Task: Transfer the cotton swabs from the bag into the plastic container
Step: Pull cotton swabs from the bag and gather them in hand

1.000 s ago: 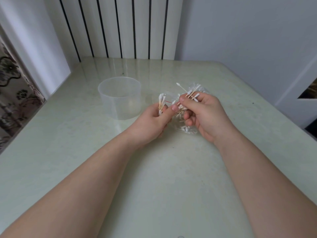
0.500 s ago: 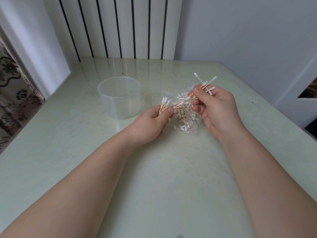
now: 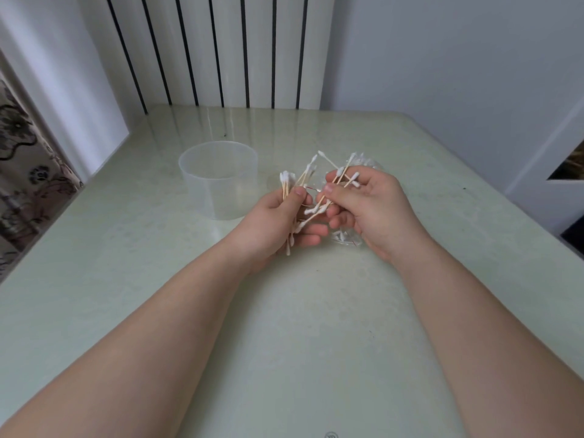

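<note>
A translucent round plastic container [image 3: 218, 180] stands upright on the pale green table, left of my hands, and looks empty. My left hand [image 3: 275, 226] grips a bundle of wooden-stemmed cotton swabs [image 3: 287, 181], white tips pointing up. My right hand [image 3: 369, 210] pinches a few more swabs [image 3: 343, 177] between thumb and forefinger, close against the left hand. The clear plastic bag [image 3: 346, 238] lies crumpled under my right hand, with some swabs still inside; most of it is hidden by the fingers.
The table [image 3: 316, 327] reaches a white radiator [image 3: 221, 49] at the back. A patterned curtain [image 3: 25, 172] hangs off the left edge. A white wall and a door frame [image 3: 556, 153] stand to the right.
My right hand has come back left and down with its few swabs, meeting my left hand. The bag has dropped lower, under the right hand. The container has not moved.
</note>
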